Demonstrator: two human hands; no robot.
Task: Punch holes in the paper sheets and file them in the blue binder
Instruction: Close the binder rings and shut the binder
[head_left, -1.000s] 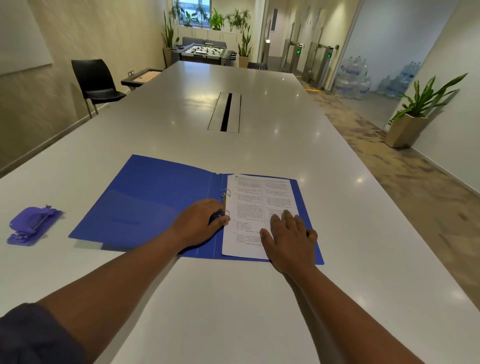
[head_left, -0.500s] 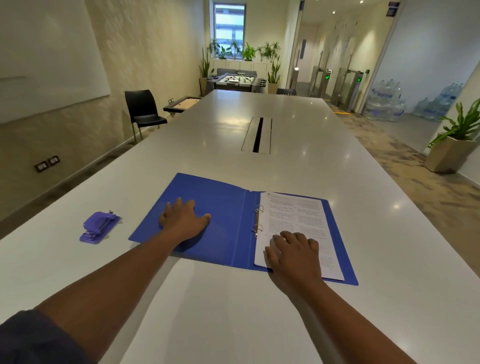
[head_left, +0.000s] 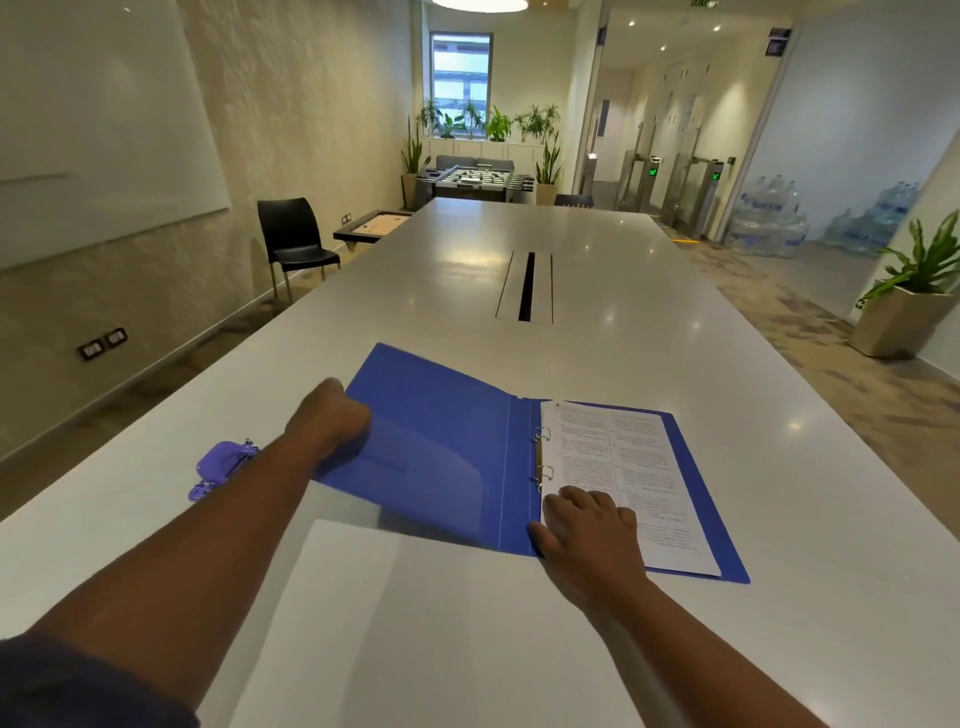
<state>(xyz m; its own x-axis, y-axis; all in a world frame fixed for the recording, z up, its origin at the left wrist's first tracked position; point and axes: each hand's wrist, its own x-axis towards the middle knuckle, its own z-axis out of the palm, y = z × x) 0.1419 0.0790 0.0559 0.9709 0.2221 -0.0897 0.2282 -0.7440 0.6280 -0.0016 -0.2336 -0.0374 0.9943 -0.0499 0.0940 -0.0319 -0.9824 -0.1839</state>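
Several sheets (head_left: 621, 467) in blue binder (head_left: 447, 452)

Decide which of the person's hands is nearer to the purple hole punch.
Left. The left hand grips the outer edge of the blue binder cover, just right of the hole punch. The right hand rests on the filed paper sheets, across the binder.

A black chair (head_left: 296, 239), foosball table (head_left: 475, 179) and potted plant (head_left: 919, 291) stand around.
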